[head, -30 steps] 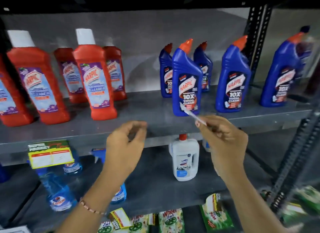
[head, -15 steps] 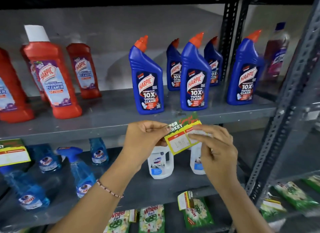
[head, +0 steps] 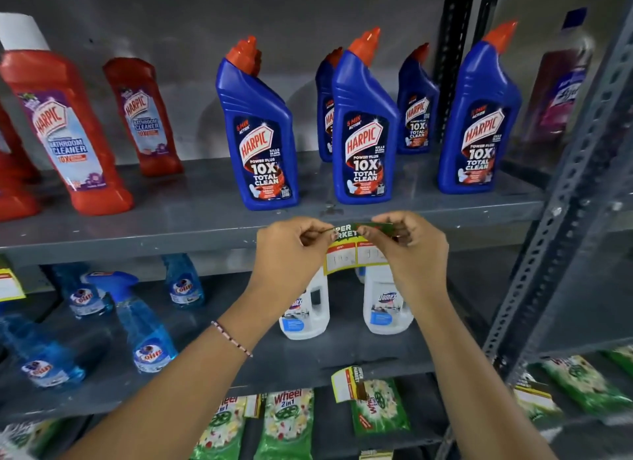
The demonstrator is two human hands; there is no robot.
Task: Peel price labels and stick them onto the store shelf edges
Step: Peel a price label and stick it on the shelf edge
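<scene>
Just right of the frame's centre, you hold a price label (head: 349,250) up against the front edge of the grey shelf (head: 137,244). Your left hand (head: 291,250) pinches the label's upper left corner, thumb and forefinger pressed together on the paper. Your right hand (head: 409,247) grips its upper right part, fingers curled and closed over the green top band, hiding that end of it. The label's green header sits level with the shelf edge, while its yellow-bordered lower half with two white price boxes hangs below the edge, between your hands. You cannot tell whether the label is already stuck to the metal or only held against it.

On the shelf above, just behind the label, stand two blue Harpic bottles (head: 364,127) with orange caps, with more of the same further back and to the right. Red Harpic bathroom cleaner bottles (head: 65,134) fill the upper left of the frame. Below your hands, two white Domex bottles (head: 387,305) stand on the next shelf down, with blue Colin spray bottles (head: 144,326) at lower left. A second label (head: 346,384) hangs from the lower shelf's edge at bottom centre, above green Wheel packets (head: 287,422). Another label (head: 10,283) shows at the left edge of the frame. A thin beaded bracelet (head: 231,338) circles your left wrist.
</scene>
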